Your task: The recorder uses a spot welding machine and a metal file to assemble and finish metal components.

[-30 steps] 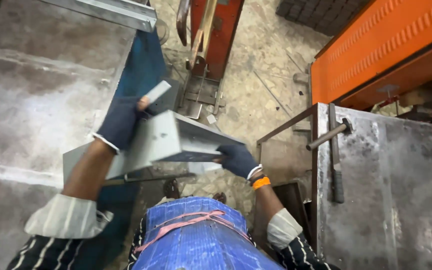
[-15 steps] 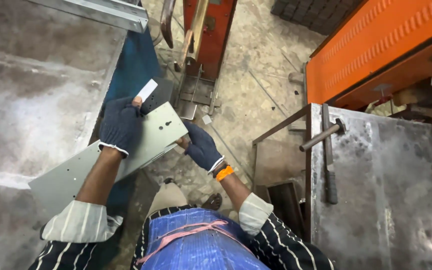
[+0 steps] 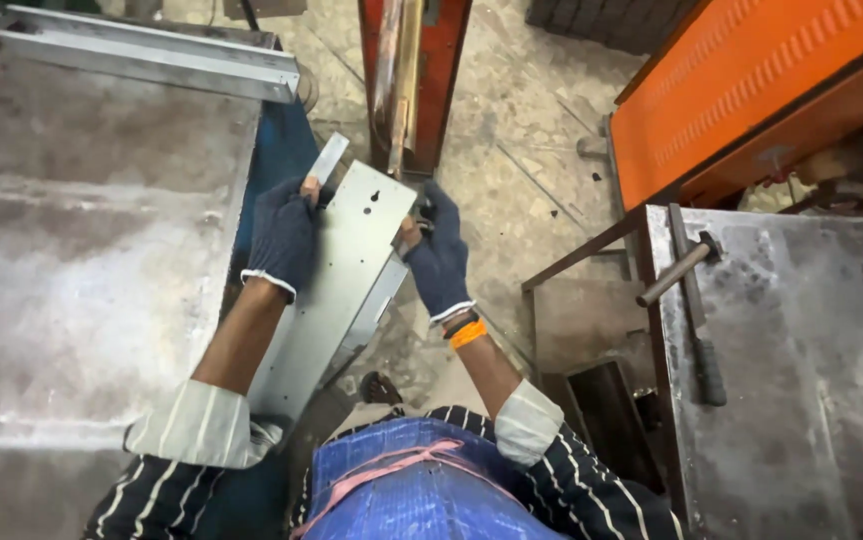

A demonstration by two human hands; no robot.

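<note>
Both gloved hands hold a long, flat galvanised sheet-metal panel [image 3: 336, 290] with punched holes near its far end. The left hand [image 3: 283, 235] grips its left edge and the right hand [image 3: 438, 262] closes on the right edge, which seems to carry a folded flange. The panel hangs tilted between the steel worktable [image 3: 81, 250] on the left and the red upright machine [image 3: 411, 70] ahead. A hammer [image 3: 686, 275] lies on the right bench [image 3: 811, 380], well apart. The step in hand looks like positioning the panel; any further shift calls for a steady two-handed hold.
</note>
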